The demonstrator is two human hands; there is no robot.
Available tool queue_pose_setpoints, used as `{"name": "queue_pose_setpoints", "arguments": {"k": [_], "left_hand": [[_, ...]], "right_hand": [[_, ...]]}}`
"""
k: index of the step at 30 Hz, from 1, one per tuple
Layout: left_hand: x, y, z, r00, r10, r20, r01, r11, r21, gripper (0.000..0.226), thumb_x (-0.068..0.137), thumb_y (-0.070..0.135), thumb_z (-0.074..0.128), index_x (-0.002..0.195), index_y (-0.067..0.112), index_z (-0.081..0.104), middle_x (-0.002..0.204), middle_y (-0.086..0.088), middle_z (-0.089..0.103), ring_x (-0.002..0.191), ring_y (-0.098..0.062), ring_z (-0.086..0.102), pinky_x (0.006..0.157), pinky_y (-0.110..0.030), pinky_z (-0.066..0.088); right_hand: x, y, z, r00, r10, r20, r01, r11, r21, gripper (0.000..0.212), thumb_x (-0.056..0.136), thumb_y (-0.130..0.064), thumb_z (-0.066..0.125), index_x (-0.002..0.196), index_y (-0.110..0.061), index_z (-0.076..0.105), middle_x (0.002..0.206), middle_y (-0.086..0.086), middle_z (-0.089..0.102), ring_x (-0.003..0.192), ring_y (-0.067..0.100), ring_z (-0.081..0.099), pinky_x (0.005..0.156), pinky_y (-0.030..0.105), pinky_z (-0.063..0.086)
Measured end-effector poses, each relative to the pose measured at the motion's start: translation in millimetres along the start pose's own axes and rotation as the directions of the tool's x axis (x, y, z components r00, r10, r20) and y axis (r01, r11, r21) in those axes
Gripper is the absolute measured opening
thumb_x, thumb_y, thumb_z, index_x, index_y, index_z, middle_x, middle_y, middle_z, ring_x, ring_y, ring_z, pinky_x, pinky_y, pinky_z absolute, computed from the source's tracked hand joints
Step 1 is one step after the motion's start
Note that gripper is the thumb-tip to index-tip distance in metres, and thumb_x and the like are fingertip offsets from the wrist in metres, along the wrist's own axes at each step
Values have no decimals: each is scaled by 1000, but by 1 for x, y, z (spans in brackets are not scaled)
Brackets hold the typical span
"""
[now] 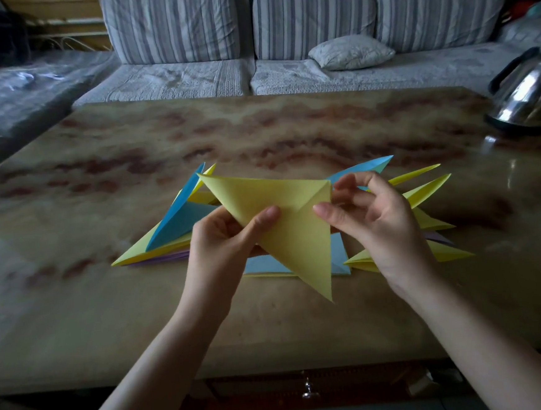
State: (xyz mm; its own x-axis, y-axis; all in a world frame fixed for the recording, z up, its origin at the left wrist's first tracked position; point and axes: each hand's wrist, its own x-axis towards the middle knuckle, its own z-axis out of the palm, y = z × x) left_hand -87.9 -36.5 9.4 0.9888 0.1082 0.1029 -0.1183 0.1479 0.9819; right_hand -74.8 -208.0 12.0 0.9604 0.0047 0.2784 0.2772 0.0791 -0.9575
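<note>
- Yellow folded paper [283,216], raised at centre frame just above the table [256,125], one point aimed down.
- Left hand [223,241]: thumb flat on the near face, fingers curled behind, pinching the left edge.
- Right hand [377,222]: thumb and forefinger pinching the right corner, other fingers loosely bent.
- Beneath: blue and yellow folded pieces [173,225] on the tabletop.
- Right edge: steel kettle [529,94]; top: striped sofa [171,28].

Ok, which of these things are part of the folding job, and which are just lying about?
In the job: yellow folded paper, left hand, right hand, pile of folded pieces beneath.
Lying about: steel kettle, small pillow.
</note>
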Motion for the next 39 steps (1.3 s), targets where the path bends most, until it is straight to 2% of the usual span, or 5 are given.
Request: {"name": "queue_pose_setpoints", "arguments": {"k": [6,12,18,28,39], "left_hand": [[-3,3,3,1000,6,21,-6,1000,-10,20,66,21,71,82,10,69,77,-2,75,74,-15,72,60,-20,55],[-6,4,3,997,-14,82,15,1000,-16,35,65,15,73,98,6,68,86,-4,75,80,-17,72,65,-22,56],[-7,4,2,997,-18,69,18,1000,-7,19,72,3,72,90,10,69,82,-2,76,77,-15,72,63,-19,55],[-8,4,3,997,-44,63,45,999,-5,20,72,5,73,91,10,70,83,-2,76,77,-14,72,62,-19,55],[-8,2,3,980,-142,141,150,988,-43,34,65,21,71,96,7,70,87,-7,75,81,-17,72,67,-21,56]], "right_hand": [[-2,-2,3,999,25,-26,-26,1000,-18,8,76,-7,71,82,-12,70,71,-3,73,68,7,68,65,16,52],[-2,-2,1,994,75,-75,-76,997,-11,8,79,-6,70,86,-9,72,78,5,74,74,15,70,74,27,56],[-3,-5,1,990,129,-54,-128,992,15,8,77,-8,71,83,-12,71,77,4,74,72,14,70,76,30,57],[0,-7,2,984,103,-147,-108,994,-27,20,66,-25,74,81,-11,72,75,4,74,71,16,69,80,37,56],[1,-8,-2,985,79,-154,-84,996,-24,3,76,-13,72,79,-14,72,68,-2,73,62,7,67,58,16,51]]}}
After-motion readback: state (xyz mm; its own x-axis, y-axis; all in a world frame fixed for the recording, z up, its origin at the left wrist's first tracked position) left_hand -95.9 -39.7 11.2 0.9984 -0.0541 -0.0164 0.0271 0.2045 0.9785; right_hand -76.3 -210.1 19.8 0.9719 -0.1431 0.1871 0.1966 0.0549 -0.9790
